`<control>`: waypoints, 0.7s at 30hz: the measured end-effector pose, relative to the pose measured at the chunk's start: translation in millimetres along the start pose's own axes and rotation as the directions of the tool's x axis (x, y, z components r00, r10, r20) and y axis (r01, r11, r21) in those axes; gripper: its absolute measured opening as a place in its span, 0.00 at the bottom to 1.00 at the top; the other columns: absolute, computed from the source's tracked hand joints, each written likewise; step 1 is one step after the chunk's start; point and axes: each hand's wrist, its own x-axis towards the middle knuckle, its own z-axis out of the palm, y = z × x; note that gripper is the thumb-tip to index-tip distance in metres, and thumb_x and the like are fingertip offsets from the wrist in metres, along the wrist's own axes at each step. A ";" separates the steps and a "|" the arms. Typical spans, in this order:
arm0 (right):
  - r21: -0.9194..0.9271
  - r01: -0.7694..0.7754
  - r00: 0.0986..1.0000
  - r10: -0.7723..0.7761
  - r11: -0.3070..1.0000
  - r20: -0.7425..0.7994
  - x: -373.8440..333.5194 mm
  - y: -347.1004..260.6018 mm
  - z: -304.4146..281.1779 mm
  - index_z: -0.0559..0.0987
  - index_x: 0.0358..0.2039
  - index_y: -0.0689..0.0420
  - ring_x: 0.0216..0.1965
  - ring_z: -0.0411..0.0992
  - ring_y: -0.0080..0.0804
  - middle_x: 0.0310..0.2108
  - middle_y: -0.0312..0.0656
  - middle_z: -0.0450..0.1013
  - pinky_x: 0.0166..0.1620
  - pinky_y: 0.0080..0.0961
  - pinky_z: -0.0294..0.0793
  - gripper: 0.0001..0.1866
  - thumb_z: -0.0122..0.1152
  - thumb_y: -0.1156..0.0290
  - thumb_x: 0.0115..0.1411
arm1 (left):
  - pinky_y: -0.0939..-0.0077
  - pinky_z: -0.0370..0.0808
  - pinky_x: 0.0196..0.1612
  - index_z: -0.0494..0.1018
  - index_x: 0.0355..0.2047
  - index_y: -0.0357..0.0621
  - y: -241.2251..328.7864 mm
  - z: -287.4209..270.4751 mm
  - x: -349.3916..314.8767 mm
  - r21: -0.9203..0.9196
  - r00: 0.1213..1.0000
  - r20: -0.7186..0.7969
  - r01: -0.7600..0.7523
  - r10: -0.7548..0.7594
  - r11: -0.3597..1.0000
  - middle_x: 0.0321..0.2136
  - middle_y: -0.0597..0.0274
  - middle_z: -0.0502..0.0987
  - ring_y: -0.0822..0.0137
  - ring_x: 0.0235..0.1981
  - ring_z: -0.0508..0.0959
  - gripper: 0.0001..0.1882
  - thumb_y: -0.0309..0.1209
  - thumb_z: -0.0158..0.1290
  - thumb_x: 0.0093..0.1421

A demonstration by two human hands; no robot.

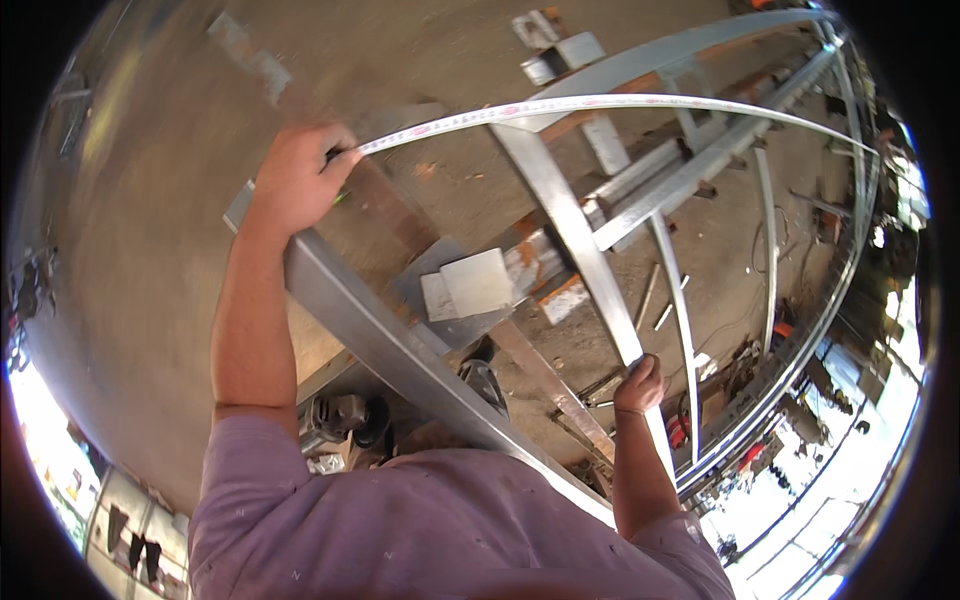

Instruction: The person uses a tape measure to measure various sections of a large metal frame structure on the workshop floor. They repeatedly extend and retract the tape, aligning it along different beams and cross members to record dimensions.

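Observation:
My left hand (300,180) is closed on a tape measure (520,107), right above the end of a wide grey metal bar (370,320). The white blade with its red marks arches across to the far right of the metal frame. Whether the tape's case is inside my hand is hidden. Lower right, my right hand (640,384) has its fingers wrapped round a slimmer metal crossbar (570,225). This crossbar slants from the frame's far side towards me.
Flat light plates (477,283) rest on a support under the bars. More crossbars (770,250) of the frame stretch to the right. A power tool (338,412) lies by my feet. Metal offcuts (563,58) are on the floor beyond the frame.

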 end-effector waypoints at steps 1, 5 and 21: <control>-0.008 -0.062 0.998 0.062 0.998 -0.008 -1.8 -1.2 1.8 0.83 0.35 0.52 0.33 0.79 0.56 0.30 0.50 0.80 0.38 0.52 0.74 0.25 0.43 0.51 0.75 | 0.57 0.75 0.37 0.80 0.36 0.38 -7.2 6.5 -0.5 0.021 1.000 -0.002 0.013 -0.013 1.000 0.29 0.48 0.80 0.46 0.31 0.80 0.07 0.29 0.62 0.61; 0.026 -0.137 0.990 0.136 0.990 0.020 1.5 7.4 4.0 0.85 0.36 0.53 0.37 0.79 0.57 0.33 0.52 0.81 0.43 0.52 0.76 0.14 0.57 0.58 0.68 | 0.59 0.74 0.37 0.78 0.35 0.37 -7.6 10.6 -4.0 -0.042 0.998 0.004 0.060 -0.060 0.997 0.30 0.49 0.78 0.50 0.31 0.78 0.06 0.28 0.61 0.62; 0.048 -0.098 0.995 0.098 0.994 -0.003 1.6 -4.4 -6.4 0.83 0.32 0.52 0.43 0.78 0.52 0.36 0.45 0.81 0.50 0.49 0.73 0.19 0.59 0.49 0.66 | 0.63 0.73 0.30 0.80 0.30 0.34 -21.3 16.1 7.3 0.008 0.999 -0.033 0.019 -0.018 1.000 0.20 0.50 0.78 0.65 0.21 0.76 0.07 0.26 0.64 0.60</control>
